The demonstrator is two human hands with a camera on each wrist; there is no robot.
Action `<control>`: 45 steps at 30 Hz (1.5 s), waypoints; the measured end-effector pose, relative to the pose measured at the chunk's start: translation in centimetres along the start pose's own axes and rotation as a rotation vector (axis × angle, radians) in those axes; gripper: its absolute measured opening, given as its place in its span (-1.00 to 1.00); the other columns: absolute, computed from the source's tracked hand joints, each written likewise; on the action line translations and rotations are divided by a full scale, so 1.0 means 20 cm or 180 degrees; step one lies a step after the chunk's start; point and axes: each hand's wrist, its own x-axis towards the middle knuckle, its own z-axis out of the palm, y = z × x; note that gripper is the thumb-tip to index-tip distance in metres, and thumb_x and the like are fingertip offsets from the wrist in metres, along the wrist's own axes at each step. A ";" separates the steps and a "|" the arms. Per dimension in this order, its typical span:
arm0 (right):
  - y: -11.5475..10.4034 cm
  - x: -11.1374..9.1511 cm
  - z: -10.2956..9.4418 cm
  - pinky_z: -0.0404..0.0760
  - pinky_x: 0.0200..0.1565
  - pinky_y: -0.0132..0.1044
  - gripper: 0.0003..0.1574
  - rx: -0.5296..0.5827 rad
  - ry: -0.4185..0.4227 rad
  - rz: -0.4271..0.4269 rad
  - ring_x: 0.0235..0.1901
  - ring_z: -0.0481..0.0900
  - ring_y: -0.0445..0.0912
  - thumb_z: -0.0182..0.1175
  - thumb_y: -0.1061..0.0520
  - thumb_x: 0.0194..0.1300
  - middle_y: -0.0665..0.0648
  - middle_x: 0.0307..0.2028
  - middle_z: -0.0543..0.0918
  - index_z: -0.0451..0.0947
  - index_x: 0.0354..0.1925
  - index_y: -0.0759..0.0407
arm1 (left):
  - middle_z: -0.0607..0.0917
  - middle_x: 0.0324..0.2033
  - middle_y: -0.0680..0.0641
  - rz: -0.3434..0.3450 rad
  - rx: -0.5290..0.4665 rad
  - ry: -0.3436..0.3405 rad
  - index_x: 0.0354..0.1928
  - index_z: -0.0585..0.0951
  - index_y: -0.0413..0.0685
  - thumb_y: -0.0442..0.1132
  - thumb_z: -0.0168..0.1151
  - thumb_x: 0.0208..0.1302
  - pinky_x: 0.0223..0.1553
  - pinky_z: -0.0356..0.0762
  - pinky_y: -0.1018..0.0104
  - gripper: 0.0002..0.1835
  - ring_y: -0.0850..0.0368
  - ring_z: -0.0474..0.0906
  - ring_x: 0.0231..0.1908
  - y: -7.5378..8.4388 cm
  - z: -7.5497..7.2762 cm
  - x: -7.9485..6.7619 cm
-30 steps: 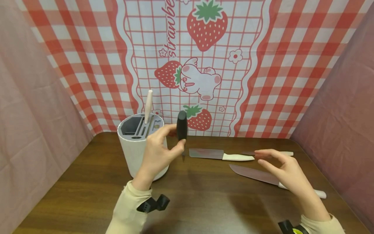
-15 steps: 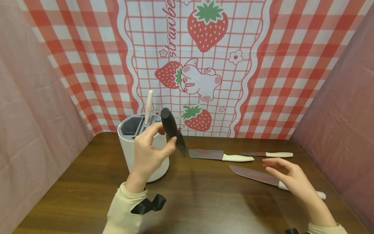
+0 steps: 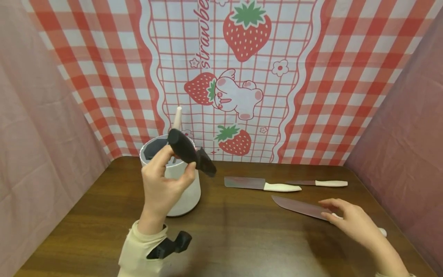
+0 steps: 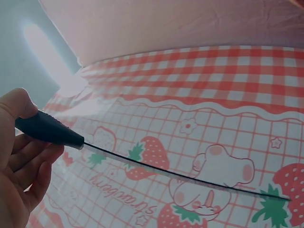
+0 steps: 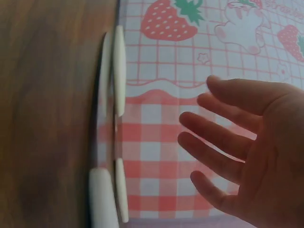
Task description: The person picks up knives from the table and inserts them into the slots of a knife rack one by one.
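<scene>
Over the last second the left hand (image 3: 160,184) had shifted leftward, and the black knife (image 3: 183,147) in it had tipped from nearly upright to a marked slant. Its handle end now leaned left, with the blade directed down and to the right. Thumb and fingers pinched the handle; the left wrist view showed the thin blade edge-on, touching nothing.

The black knife was found in mid-air, its handle overlapping the white holder (image 3: 185,200) in the head view. In my judgement the slant left it neither seated in the holder nor lined up with it, so the work in hand stood incomplete.

The right hand (image 3: 353,221) had dropped from beside the small knife (image 3: 331,183) to over the handle of the large knife (image 3: 301,207). Its fingers were spread and gripped nothing; the right wrist view showed them apart from the knives.

No movement was noted in the cleaver (image 3: 243,182), the small knife or the large knife, all flat on the table (image 3: 242,238). The white handle (image 3: 178,117) remained standing in the holder. The holder's slots were largely hidden.
</scene>
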 end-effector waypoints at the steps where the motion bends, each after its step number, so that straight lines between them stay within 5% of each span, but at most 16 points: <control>1: 0.01 0.00 0.00 0.48 -0.20 0.11 -0.54 -0.0092 0.0001 0.0000 -0.14 0.56 0.14 0.16 -0.13 0.18 0.13 -0.13 0.64 0.53 -0.03 0.09 | 0.64 -0.46 -0.14 0.0016 -0.0006 0.0024 -0.36 0.59 -0.31 -0.26 0.22 -0.02 -0.25 0.46 0.44 -0.78 0.22 0.52 -0.38 0.01 -0.01 0.00; 11: 0.10 -0.04 0.00 0.46 -0.24 0.15 -0.49 -0.0271 -0.0147 0.0193 -0.13 0.56 0.20 0.20 -0.12 0.15 0.22 -0.10 0.62 0.51 -0.01 0.12 | 0.66 -0.42 -0.25 -0.0010 -0.0266 0.0289 -0.31 0.60 -0.43 -0.28 0.25 -0.02 -0.23 0.50 0.39 -0.71 0.21 0.57 -0.34 0.06 -0.05 0.04; 21: 0.17 -0.07 -0.01 0.40 -0.28 0.24 -0.39 -0.0356 -0.0232 0.0338 -0.06 0.47 0.34 0.13 -0.25 0.15 0.28 -0.05 0.60 0.49 0.02 0.11 | 0.69 -0.43 -0.17 0.0039 -0.0648 0.0825 -0.41 0.53 -0.60 -0.38 0.28 -0.09 -0.22 0.53 0.38 -0.70 0.14 0.62 -0.36 0.11 -0.10 0.10; 29: 0.24 -0.09 -0.03 0.48 -0.47 0.04 -0.39 -0.0495 -0.0309 0.0368 -0.20 0.53 0.34 0.20 -0.21 0.11 0.35 -0.05 0.57 0.49 0.01 0.13 | 0.70 -0.46 -0.18 0.0010 -0.0507 0.1224 -0.42 0.53 -0.60 -0.44 0.25 -0.17 -0.28 0.53 0.40 -0.72 0.11 0.63 -0.40 0.11 -0.15 0.12; 45: 0.36 -0.09 -0.01 0.45 -0.38 0.07 -0.38 -0.0642 -0.0490 0.0533 -0.22 0.57 0.21 0.32 -0.12 -0.05 0.25 -0.20 0.64 0.52 -0.06 0.18 | 0.68 -0.50 -0.24 0.0070 -0.0411 0.1700 -0.44 0.53 -0.60 -0.42 0.27 -0.19 -0.28 0.58 0.37 -0.72 0.09 0.64 -0.44 0.11 -0.19 0.15</control>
